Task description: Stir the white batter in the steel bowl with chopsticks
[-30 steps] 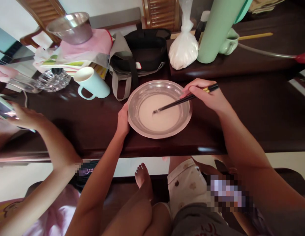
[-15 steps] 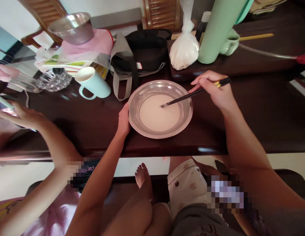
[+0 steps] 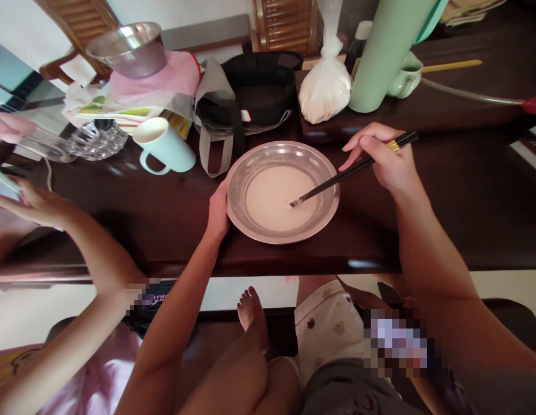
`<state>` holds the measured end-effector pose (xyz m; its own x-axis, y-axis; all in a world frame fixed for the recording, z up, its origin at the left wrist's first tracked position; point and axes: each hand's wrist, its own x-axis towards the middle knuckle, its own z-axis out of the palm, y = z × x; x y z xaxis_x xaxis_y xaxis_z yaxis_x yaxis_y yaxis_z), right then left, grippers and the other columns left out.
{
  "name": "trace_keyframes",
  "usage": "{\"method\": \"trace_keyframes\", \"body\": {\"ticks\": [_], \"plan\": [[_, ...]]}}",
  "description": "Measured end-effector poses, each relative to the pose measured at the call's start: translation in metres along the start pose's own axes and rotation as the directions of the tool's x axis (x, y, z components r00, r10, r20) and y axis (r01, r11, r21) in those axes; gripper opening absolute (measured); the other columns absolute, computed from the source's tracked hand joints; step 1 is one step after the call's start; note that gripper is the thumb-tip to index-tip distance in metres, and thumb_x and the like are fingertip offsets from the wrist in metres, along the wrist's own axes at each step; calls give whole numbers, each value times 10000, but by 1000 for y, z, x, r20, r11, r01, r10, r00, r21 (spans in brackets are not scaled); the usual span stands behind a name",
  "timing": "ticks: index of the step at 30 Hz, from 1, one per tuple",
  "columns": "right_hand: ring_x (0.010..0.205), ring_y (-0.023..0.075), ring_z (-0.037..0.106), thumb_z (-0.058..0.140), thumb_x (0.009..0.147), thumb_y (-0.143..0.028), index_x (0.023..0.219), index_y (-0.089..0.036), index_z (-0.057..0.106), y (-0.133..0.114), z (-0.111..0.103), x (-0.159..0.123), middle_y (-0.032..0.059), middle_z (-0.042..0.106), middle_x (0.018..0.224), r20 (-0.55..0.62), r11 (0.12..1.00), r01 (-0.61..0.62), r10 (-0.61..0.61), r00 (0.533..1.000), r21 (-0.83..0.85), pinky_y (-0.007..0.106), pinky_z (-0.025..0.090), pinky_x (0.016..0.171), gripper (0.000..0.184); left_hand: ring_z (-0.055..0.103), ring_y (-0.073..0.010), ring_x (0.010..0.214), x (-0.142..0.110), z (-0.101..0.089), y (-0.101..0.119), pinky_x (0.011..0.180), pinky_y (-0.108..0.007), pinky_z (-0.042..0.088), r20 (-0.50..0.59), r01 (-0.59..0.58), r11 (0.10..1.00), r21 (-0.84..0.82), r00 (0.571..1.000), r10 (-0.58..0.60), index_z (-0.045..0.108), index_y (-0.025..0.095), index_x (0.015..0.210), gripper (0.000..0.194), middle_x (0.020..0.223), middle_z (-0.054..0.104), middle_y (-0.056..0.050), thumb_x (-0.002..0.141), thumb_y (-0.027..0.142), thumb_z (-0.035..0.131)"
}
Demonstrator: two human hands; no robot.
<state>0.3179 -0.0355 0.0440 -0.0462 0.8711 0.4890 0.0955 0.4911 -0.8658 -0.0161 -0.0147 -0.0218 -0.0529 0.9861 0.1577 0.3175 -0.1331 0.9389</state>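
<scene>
A wide metal bowl (image 3: 242, 226) sits near the front edge of the dark table. Inside it lies a pale, milky liquid (image 3: 272, 199). My left hand (image 3: 218, 210) grips the bowl's left side, its fingers partly hidden beneath the rim. In my right hand (image 3: 384, 155), to the right of the bowl, is a pair of black chopsticks (image 3: 352, 170) with gold bands. They slant down to the left, their coated tips in the liquid right of its middle.
Behind the bowl are a grey-black bag (image 3: 263, 86), a tied bag of white powder (image 3: 324, 92) and a tall green flask (image 3: 380, 63). A light-blue mug (image 3: 170, 150) and glass dish (image 3: 97, 141) stand left. Another person's hand (image 3: 38, 202) holds a phone at far left.
The chopstick tips have moved right and toward me within the liquid. My right hand has shifted slightly right. My left hand and the bowl stay in place.
</scene>
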Motion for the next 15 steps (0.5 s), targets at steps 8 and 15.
{"method": "trace_keyframes", "body": {"ticks": [8, 15], "plan": [[688, 171, 714, 634, 889, -394, 821, -259, 747, -1, 3, 0, 0, 727, 721, 4, 997, -20, 21, 1000, -76, 304, 544, 665, 188, 601, -230, 1178, 1, 2, -2, 1048, -366, 436, -10, 1, 999, -34, 1000, -1, 721, 239, 1093, 492, 1121, 730, -34, 912, 543, 380], [726, 177, 719, 618, 897, -399, 853, -248, 740, -2, 6, -2, 6, 755, 767, 146, 994, -94, 102, 984, -60, 306, 557, 665, 199, 602, -233, 1167, 0, 0, 1, 1051, -348, 434, -9, 15, 1000, 2, 1000, -15, 726, 244, 1072, 460, 1098, 735, -7, 917, 525, 397]]}}
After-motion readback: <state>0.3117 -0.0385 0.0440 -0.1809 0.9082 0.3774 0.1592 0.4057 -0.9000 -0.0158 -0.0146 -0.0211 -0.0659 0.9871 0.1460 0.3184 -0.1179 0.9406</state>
